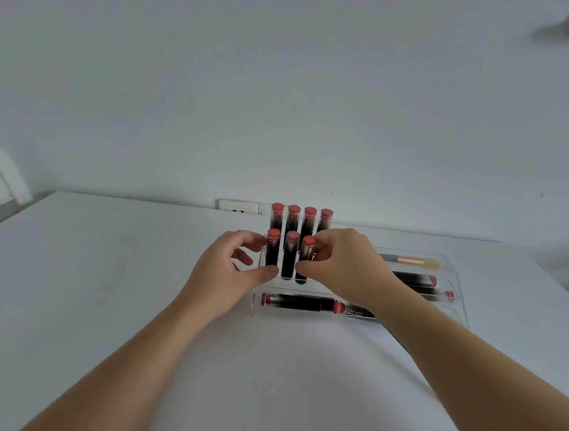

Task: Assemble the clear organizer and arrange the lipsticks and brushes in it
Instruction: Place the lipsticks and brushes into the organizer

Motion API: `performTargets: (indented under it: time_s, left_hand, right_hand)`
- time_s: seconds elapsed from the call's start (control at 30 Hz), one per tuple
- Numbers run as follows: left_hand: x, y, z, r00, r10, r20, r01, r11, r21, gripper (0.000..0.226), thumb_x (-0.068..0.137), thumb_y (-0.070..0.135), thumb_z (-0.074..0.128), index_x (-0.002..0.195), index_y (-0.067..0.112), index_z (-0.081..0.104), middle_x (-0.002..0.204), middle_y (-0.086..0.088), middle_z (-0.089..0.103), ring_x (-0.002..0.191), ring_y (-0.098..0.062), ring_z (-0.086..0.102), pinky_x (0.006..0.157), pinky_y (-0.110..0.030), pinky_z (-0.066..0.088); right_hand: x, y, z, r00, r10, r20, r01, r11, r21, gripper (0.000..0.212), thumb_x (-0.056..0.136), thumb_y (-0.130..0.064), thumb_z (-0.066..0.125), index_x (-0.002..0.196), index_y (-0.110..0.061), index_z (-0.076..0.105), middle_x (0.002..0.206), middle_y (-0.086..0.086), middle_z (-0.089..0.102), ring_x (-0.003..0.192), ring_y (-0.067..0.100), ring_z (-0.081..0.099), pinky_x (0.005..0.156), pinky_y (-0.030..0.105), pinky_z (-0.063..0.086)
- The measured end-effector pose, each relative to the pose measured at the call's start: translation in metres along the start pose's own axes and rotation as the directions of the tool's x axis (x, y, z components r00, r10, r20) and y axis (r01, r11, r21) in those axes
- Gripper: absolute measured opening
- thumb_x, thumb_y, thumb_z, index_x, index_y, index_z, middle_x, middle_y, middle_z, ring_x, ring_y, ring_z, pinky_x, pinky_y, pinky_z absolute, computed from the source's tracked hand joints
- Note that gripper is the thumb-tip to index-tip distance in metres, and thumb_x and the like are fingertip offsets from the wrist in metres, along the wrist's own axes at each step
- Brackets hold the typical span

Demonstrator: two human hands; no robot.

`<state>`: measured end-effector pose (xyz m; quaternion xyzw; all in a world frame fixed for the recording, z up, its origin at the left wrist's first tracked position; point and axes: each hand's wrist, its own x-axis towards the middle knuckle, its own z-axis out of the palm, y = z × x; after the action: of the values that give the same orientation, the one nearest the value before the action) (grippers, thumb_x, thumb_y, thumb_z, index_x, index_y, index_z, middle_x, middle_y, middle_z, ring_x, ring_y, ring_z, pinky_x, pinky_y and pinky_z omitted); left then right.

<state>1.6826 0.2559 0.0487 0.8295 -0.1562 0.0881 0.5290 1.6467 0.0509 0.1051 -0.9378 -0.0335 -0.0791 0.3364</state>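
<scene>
A: Where does the organizer (456, 282) sit?

B: On the white table (98, 285), toward twelve o'clock from the person, near the wall sockets (239, 207). Seven lipsticks stand upright in its left part: four in the back row (300, 221), three in the front row (290, 255).

A: And the hands?

B: The left hand (230, 272) is at nine o'clock of the front row, fingers curled, thumb tip against the clear front wall by the leftmost tube. It looks like bracing, so the light plastic won't slide. Whether it truly grips the wall, I cannot tell.

A: The right?

B: The right hand (347, 265) comes from three o'clock and pinches the rightmost front lipstick (306, 255), thumb low, fingers behind, probably seating it straight in its slot.

A: What else is stored?

B: Lying flat: two lipsticks in the front tray (316, 304) at six o'clock, two more on the right tiers (425, 285), and a brush (410, 260) at the back, since it is likely too long to stand.
</scene>
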Motion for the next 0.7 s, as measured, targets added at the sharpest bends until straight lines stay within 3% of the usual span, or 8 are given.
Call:
performTargets:
  time_s: [0.3, 0.5, 0.7]
  left_hand:
    - [-0.0003, 0.001, 0.0003, 1.0, 0.006, -0.001, -0.006, 1.0, 0.012, 0.04, 0.078, 0.031, 0.086, 0.113, 0.032, 0.067, 0.107, 0.019, 0.065, 0.093, -0.004, 0.062, 0.07, -0.018, 0.043]
    - [-0.0001, 0.0011, 0.0001, 1.0, 0.006, 0.0, -0.006, 1.0, 0.016, 0.04, 0.078, 0.032, 0.086, 0.114, 0.032, 0.067, 0.107, 0.019, 0.065, 0.093, -0.003, 0.062, 0.07, -0.017, 0.043]
    - [-0.0004, 0.002, 0.0003, 1.0, 0.004, 0.001, -0.004, 1.0, 0.013, 0.04, 0.079, 0.032, 0.086, 0.114, 0.032, 0.067, 0.106, 0.018, 0.065, 0.093, -0.004, 0.062, 0.07, -0.018, 0.043]
  right_hand:
    - [0.0019, 0.001, -0.001, 1.0, 0.017, -0.023, -0.017, 1.0, -0.003, 0.019, 0.074, -0.027, 0.072, 0.064, -0.025, 0.057, 0.048, -0.017, 0.055, 0.043, 0.003, 0.046, 0.051, 0.024, 0.038]
    - [0.0039, -0.0009, -0.0009, 1.0, 0.021, -0.021, -0.022, 1.0, -0.013, 0.016, 0.075, -0.028, 0.073, 0.071, -0.017, 0.063, 0.065, 0.005, 0.067, 0.052, 0.014, 0.051, 0.057, 0.031, 0.046]
    - [0.0043, 0.0005, 0.0001, 1.0, 0.026, -0.017, -0.026, 0.999, -0.028, 0.016, 0.076, -0.026, 0.073, 0.071, -0.014, 0.063, 0.058, -0.004, 0.057, 0.053, 0.013, 0.049, 0.056, 0.03, 0.042]
